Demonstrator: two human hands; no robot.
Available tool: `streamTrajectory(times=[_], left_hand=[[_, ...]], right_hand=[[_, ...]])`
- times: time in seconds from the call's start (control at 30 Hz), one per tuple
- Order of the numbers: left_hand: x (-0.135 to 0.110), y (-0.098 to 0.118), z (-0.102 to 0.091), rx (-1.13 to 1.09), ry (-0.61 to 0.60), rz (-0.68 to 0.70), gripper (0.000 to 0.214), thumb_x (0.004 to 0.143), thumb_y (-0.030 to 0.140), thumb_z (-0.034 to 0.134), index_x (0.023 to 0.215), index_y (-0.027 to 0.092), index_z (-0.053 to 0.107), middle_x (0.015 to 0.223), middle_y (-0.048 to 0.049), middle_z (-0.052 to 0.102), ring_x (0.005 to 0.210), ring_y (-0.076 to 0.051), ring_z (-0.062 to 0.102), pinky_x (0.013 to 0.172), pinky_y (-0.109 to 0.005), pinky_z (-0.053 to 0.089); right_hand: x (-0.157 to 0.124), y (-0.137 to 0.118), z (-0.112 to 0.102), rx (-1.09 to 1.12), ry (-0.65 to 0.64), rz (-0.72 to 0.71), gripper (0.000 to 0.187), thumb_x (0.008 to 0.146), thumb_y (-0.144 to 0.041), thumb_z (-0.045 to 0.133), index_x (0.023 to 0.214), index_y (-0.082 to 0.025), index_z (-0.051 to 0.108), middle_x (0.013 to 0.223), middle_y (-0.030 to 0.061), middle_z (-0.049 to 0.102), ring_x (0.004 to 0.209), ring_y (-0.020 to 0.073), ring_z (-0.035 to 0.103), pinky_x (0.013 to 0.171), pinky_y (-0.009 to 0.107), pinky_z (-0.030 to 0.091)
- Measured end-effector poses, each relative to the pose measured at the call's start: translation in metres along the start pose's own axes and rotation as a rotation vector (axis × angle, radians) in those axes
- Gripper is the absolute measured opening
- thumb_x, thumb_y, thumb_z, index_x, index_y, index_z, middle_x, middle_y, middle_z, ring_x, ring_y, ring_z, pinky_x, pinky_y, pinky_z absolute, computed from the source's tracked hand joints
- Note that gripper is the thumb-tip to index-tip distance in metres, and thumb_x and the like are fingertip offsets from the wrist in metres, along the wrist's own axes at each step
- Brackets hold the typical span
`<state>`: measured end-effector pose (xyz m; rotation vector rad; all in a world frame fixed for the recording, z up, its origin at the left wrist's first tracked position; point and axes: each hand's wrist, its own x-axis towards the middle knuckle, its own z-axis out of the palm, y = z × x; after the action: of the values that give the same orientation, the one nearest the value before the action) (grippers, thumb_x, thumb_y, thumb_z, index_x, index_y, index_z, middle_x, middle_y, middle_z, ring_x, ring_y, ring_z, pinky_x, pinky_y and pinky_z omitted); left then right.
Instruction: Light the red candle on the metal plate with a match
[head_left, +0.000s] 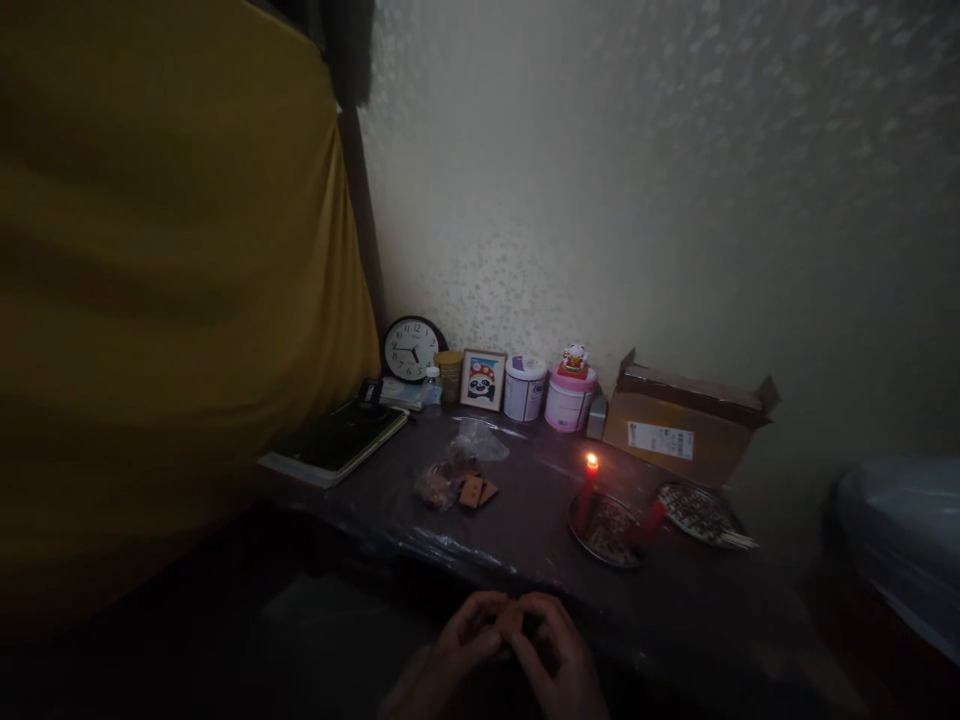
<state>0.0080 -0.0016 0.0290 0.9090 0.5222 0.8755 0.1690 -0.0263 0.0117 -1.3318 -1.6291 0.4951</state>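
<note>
My left hand (470, 640) and my right hand (555, 650) meet at the bottom middle, in front of the table's near edge. Between their fingertips they pinch a small flat brown piece (510, 620); its material is too dim to make out. Beyond them on the table lie a few similar brown rectangular pieces (472, 491), beside a clear plastic bag (437, 487) with more brown things in it. To the right, a lit red candle (589, 492) stands upright on a round metal plate (609, 561) strewn with small bits.
The dark table (525, 535) has a shiny plastic cover. A second plate (701, 512) and a cardboard box (675, 425) stand right. Along the wall are a clock (412, 348), framed panda picture (482, 380), white tin (524, 390) and pink tin (568, 402). A yellow cloth (187, 250) hangs left.
</note>
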Motion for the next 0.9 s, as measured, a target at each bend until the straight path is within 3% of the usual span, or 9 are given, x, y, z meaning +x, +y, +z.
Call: streamTrajectory(times=[0.33,0.9], left_hand=[[-0.0010,0.0019,0.0061,-0.086,0.028,-0.010,0.028,0.070,0.027,0.065,0.097,0.020,0.062,0.101,-0.0075,0.062,0.099,-0.025,0.055,0.088,-0.037,0.038],[-0.0008,-0.0032,-0.0027,-0.087,0.033,-0.011,0.028,0.072,0.026,0.065,0.100,0.021,0.061,0.099,-0.0054,0.062,0.096,-0.022,0.057,0.086,-0.034,0.039]], right_hand=[[0.0005,-0.0062,-0.0013,0.014,-0.014,0.019,0.014,0.082,-0.031,0.057,0.093,-0.023,0.060,0.092,0.0024,0.064,0.082,0.0158,0.062,0.071,0.022,0.050],[-0.0016,-0.0084,-0.0005,0.023,-0.035,0.062,0.015,0.082,-0.034,0.058,0.091,-0.023,0.061,0.089,0.0011,0.066,0.080,0.0156,0.063,0.071,0.022,0.049]])
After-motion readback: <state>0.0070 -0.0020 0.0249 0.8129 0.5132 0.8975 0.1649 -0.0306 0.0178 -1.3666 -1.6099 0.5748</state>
